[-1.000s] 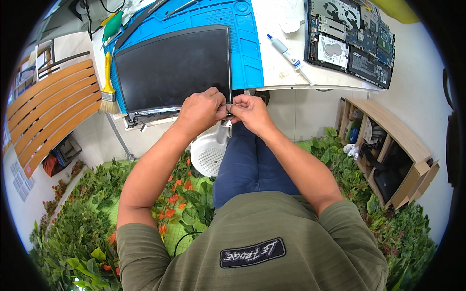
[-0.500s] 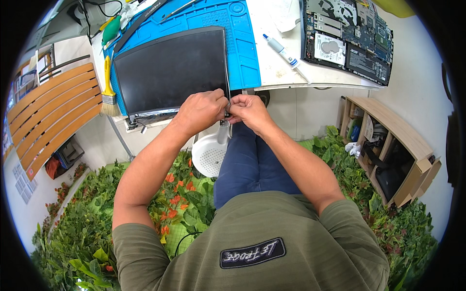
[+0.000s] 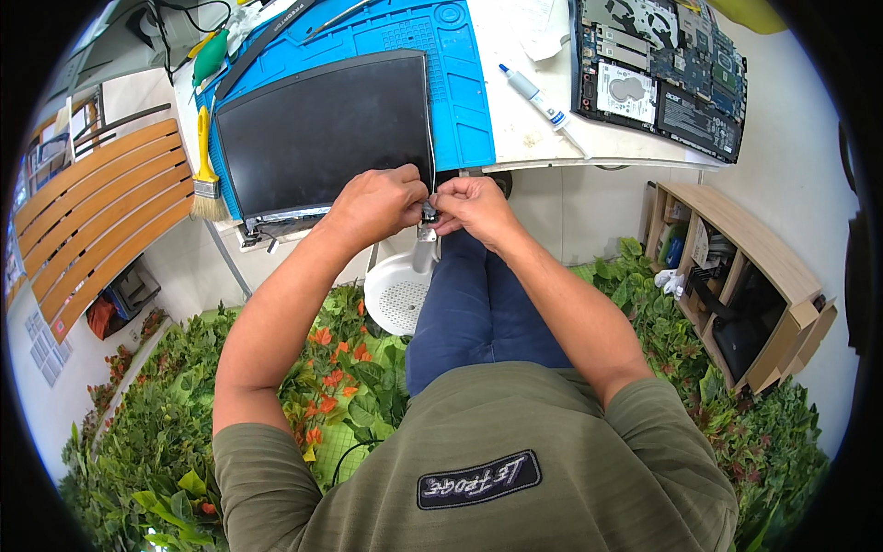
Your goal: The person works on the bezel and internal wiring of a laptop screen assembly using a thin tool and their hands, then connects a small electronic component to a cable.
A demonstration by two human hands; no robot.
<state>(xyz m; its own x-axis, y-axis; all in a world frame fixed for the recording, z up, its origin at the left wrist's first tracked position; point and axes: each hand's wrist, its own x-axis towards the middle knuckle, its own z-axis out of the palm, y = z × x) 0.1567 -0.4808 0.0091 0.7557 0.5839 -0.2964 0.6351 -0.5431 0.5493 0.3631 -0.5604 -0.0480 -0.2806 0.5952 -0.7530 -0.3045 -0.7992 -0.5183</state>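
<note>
A black laptop screen panel (image 3: 322,120) lies on a blue silicone mat (image 3: 464,101), its bottom edge near me. At its lower right corner is a small metal hinge piece (image 3: 426,216) with a thin cable running along the side. My left hand (image 3: 377,210) is closed at that corner, fingertips curled over whatever it grips, which is hidden. My right hand (image 3: 476,212) pinches at the hinge from the right, fingertips touching the small dark part. A yellow-handled brush (image 3: 206,170) lies beside the panel's left edge.
The white table (image 3: 524,147) holds an opened laptop base (image 3: 662,74), a glue syringe (image 3: 533,92) and a green blower (image 3: 212,55). A white stool (image 3: 395,299) stands below, a wooden bench (image 3: 101,221) left, a low shelf (image 3: 736,276) right, leafy mats on the floor.
The view has shifted slightly. Both hands remain at the corner; their fingers have moved a little, and more of the dark hinge piece shows between them now.
</note>
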